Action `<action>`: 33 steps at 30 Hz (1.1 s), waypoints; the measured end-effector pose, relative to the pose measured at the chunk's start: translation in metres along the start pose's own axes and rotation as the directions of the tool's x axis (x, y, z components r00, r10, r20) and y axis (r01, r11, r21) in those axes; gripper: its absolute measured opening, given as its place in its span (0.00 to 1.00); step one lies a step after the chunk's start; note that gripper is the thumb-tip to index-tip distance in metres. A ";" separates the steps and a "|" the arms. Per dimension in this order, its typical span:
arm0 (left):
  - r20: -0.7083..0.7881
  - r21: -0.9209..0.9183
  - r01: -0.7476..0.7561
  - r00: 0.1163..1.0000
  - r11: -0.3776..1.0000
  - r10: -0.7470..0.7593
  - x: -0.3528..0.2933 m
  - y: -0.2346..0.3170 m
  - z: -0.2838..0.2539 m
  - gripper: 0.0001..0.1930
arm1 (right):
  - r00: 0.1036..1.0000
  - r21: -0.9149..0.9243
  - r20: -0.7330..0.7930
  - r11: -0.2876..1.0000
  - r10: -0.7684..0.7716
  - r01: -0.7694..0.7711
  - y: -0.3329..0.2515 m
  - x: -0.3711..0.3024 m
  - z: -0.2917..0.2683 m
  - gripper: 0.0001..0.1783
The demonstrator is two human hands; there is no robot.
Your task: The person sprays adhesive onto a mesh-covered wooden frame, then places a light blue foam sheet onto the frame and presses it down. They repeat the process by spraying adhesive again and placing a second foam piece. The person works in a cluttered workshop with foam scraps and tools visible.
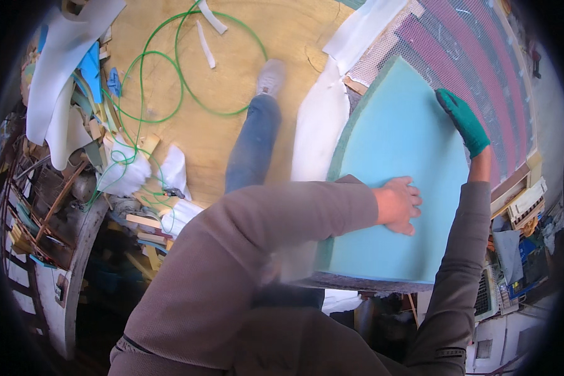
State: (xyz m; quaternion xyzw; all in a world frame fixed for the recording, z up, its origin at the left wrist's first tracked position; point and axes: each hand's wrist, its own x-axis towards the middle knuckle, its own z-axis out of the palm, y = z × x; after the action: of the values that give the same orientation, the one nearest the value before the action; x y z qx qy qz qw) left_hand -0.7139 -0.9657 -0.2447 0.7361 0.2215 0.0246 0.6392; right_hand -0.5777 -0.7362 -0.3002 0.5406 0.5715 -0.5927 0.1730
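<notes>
A thick light-blue foam slab (382, 144) with a curved left edge and a pointed far end lies on the right side of the bench. Bare and spread flat, my left hand (398, 205) rests on the middle of its top face. My right hand (464, 121) wears a green glove and lies along the slab's right edge, its fingers stretched out together toward the far end. Nothing shows in either hand. White padding (323, 122) runs beside the slab's left edge. Past its right edge, mesh fabric (476, 56) with maroon and grey stripes is stretched over a wooden frame.
A green hose (175, 59) lies in loops on the tan board (213, 147) to the left. My shoe (271, 76) stands on that board, near two white strips. Foam and wood scraps (128, 163) are heaped at far left. More clutter (520, 250) lies at lower right.
</notes>
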 end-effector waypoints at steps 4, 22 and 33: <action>0.022 0.042 -0.054 0.998 0.998 0.054 -0.008 0.003 -0.027 0.29 | 0.993 -0.148 0.001 0.983 0.115 -0.113 -0.012 0.014 0.027 0.53; -0.354 -0.844 0.205 0.481 0.495 -0.802 -0.188 -0.101 -0.021 0.26 | 0.901 0.345 -0.396 0.938 0.180 -0.036 0.011 0.026 0.104 0.39; -0.754 -0.376 -0.290 0.648 0.880 -0.109 -0.161 0.026 -0.044 0.11 | 0.984 0.225 -0.143 0.972 0.104 -0.070 -0.020 -0.036 0.022 0.40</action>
State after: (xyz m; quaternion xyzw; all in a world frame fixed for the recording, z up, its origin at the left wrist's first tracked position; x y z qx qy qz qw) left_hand -0.8648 -0.9848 -0.1722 0.4925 0.4164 0.4141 0.6423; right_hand -0.5915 -0.7647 -0.2650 0.6249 0.4901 -0.6004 0.0938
